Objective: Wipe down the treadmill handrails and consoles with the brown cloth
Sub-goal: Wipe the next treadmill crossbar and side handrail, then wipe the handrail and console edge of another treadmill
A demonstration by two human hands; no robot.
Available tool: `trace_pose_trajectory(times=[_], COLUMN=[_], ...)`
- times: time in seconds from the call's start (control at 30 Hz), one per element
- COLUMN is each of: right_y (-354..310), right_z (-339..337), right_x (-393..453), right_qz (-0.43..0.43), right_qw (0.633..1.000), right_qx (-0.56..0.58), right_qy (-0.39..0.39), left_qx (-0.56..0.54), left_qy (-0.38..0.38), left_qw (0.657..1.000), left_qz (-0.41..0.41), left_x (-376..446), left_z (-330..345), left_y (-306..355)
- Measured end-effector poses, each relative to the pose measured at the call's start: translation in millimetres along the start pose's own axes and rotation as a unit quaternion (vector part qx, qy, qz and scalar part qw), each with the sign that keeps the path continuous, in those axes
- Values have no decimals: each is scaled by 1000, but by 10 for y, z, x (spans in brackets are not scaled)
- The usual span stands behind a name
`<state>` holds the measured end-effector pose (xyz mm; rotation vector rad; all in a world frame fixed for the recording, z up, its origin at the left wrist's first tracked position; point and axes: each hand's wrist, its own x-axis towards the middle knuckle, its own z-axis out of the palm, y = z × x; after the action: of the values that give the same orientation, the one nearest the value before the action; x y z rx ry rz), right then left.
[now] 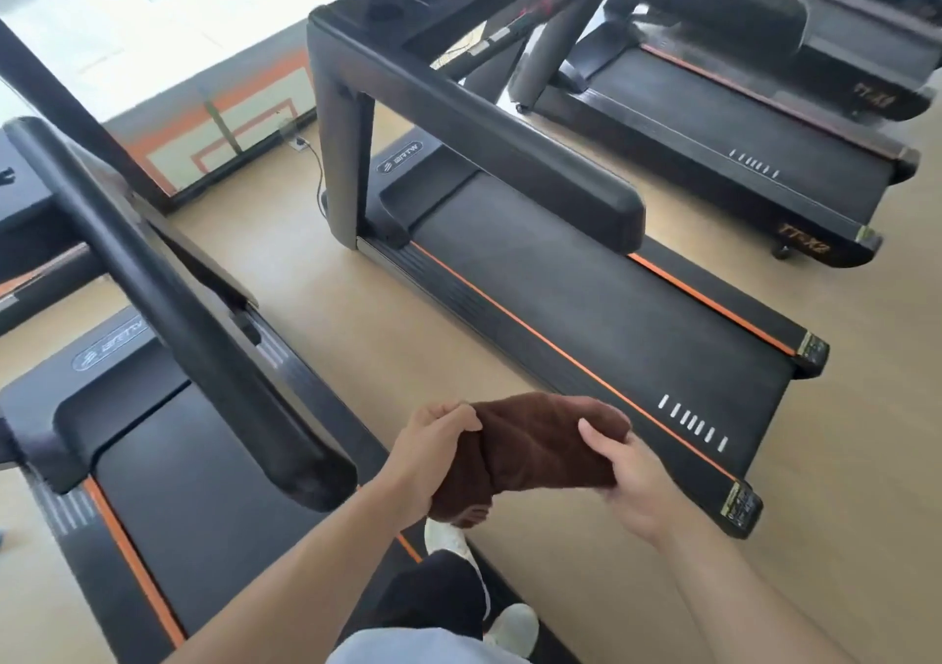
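Note:
A bunched brown cloth (535, 447) hangs in front of me, held by both hands. My left hand (433, 452) grips its left end, fingers curled around the fabric. My right hand (629, 480) holds its right end, thumb on top. The near treadmill's right handrail (168, 296), a thick black padded bar, runs from the upper left to just left of my left hand. The middle treadmill's left handrail (484, 138) stretches from its console corner (372, 11) toward me, well above and beyond the cloth. Neither hand touches a rail.
The middle treadmill's belt (586, 306) with orange stripes lies right of my hands. A third treadmill (739, 118) stands at the far right. Light wooden floor (326, 317) runs between the machines. My white shoes (448, 536) stand on the near treadmill's edge. A power cord (318, 164) trails near the window.

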<state>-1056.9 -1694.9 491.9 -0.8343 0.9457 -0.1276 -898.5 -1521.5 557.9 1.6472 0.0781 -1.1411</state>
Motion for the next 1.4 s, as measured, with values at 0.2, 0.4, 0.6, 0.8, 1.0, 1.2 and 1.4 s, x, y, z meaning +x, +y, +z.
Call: trace_pose_trajectory(times=[0.2, 0.4, 0.6, 0.8, 1.0, 1.2, 1.4], right_y=[-761, -1398, -1963, -2965, -3935, -3662, -3521], right_z=[229, 489, 434, 141, -273, -53, 304], right_x=[300, 469, 912, 1572, 2652, 3271, 3639], right_qz=[-74, -144, -192, -243, -189, 87, 66], right_qw=[991, 973, 951, 940, 888, 810, 832], right_qx=[-95, -174, -237, -239, -418, -544, -491], right_qy=[63, 53, 55, 27, 18, -198, -250], left_qx=[8, 28, 88, 68, 81, -163, -288], left_qy=[49, -21, 2, 5, 171, 277, 327], left_qw=[997, 997, 996, 988, 971, 944, 897], left_qz=[-62, -68, 34, 137, 149, -71, -75], left_x=[526, 914, 1318, 1830, 2441, 2835, 3290], left_z=[-12, 55, 201, 790, 1465, 2390, 2635], left_y=[136, 393, 772, 1428, 2148, 2265, 2483])
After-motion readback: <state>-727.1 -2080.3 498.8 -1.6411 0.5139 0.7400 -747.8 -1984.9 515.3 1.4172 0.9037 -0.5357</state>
